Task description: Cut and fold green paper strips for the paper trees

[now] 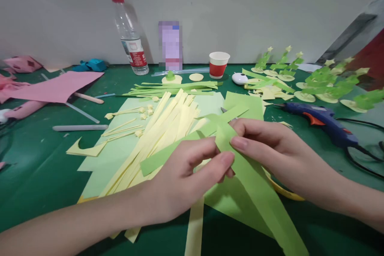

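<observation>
Both hands meet over the middle of the table around green paper strips. My right hand (270,150) pinches a wide green paper strip (258,192) between thumb and finger near its upper end; the strip hangs down toward the front right. My left hand (192,172) is closed against the same strip, thumb and fingertips at its left edge. Another green strip (162,156) crosses behind at a slant. Beneath the hands lie pale yellow paper strips (156,140) and a green paper sheet (234,212). Scissors with a yellow handle (285,190) are partly hidden under the right hand.
A blue glue gun (321,122) with a black cord lies at right, near small green paper plants (333,82). Behind stand a bottle (129,36), a blurred phone (171,46) and a paper cup (218,65). Pink paper (60,86) lies at left.
</observation>
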Demonstrator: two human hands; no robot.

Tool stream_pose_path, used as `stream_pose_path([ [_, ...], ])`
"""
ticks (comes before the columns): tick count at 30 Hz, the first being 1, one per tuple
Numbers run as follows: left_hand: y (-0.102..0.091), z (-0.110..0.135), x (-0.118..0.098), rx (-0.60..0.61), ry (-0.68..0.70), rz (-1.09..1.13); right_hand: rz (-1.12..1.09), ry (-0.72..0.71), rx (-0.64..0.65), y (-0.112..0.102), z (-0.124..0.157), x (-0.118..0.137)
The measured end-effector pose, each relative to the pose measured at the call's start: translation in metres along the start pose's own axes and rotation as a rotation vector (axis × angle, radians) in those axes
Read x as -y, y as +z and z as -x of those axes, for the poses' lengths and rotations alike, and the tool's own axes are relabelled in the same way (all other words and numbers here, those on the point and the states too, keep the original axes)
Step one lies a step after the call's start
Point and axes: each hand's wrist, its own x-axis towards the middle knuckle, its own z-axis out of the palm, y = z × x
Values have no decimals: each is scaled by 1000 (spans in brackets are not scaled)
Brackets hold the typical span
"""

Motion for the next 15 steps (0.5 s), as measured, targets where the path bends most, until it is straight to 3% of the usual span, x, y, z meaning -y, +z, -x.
stream_pose_path([
  [9, 1, 0, 0, -55, -1, 15, -59, -47, 20, 4, 4, -10],
  [15, 0, 0, 1, -58, 32, 57, -37, -59, -81, 9, 3, -8],
])
